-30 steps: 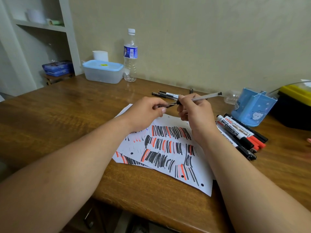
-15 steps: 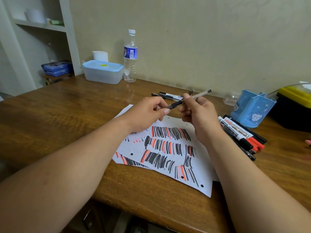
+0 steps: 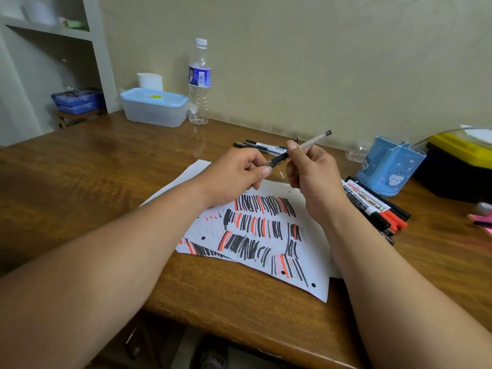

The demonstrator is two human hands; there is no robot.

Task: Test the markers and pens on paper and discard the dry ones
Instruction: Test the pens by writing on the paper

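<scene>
My right hand (image 3: 311, 177) grips a pen (image 3: 310, 141) with a clear barrel and a black grip. The pen is raised above the paper, its back end tilted up to the right. My left hand (image 3: 237, 177) pinches the pen's front end between thumb and forefinger; the tip itself is hidden. Under both hands lies white paper (image 3: 269, 235) covered with black and red test strokes. Black and red whiteboard markers (image 3: 372, 206) lie in a bundle right of the paper. Two more pens (image 3: 262, 146) lie behind my hands.
A blue pen holder (image 3: 388, 166) stands at the right, beside a black and yellow box (image 3: 458, 166). At the back left are a water bottle (image 3: 199, 83) and a lidded plastic container (image 3: 154, 107). Pink sticky notes (image 3: 482, 219) lie at the right edge.
The pen's back end has swung upward, from nearly level to tilted up to the right. Both hands stayed close together over the paper.
</scene>
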